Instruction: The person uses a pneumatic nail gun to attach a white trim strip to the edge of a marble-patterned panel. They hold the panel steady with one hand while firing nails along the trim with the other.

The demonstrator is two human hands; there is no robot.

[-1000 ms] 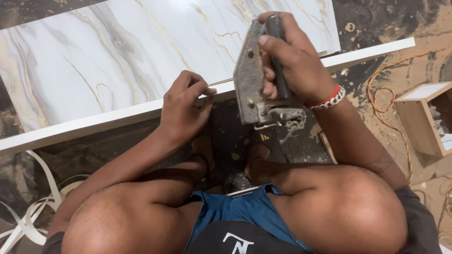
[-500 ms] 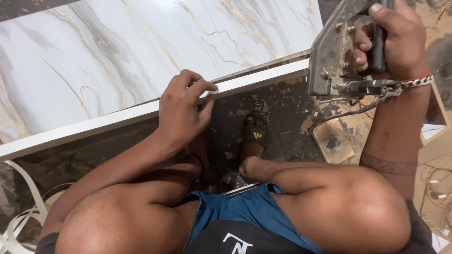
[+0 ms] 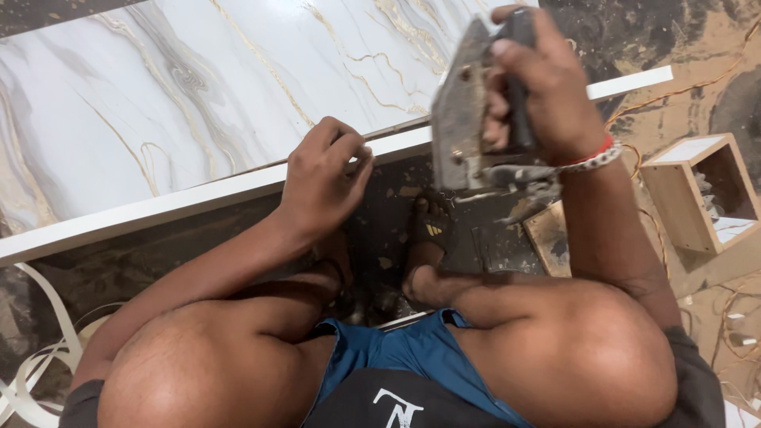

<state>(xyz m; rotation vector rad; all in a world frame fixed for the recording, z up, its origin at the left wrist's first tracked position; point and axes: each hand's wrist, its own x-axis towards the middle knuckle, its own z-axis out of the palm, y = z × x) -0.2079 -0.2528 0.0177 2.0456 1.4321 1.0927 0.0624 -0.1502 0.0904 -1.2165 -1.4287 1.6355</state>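
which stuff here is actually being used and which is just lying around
In use:
- marble-pattern board, its white edge strip pinched by the left hand
- old clothes iron, gripped by its handle in the right hand, held up off the board

Lying about:
- open wooden box
- loose white edging strips
- orange cable
- small wood block

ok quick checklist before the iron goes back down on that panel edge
1. Right hand grip on the iron: ok, fingers wrapped round the handle.
2. Iron clear of the panel edge: ok, lifted and tilted.
3. Left hand steadying the edge: ok, fingertips pinch at it.
4. Left fingers out of the iron's way: not ok, close beside it.
5. Cord free: cannot tell, it trails over the floor.
6. Sole hot: cannot tell.
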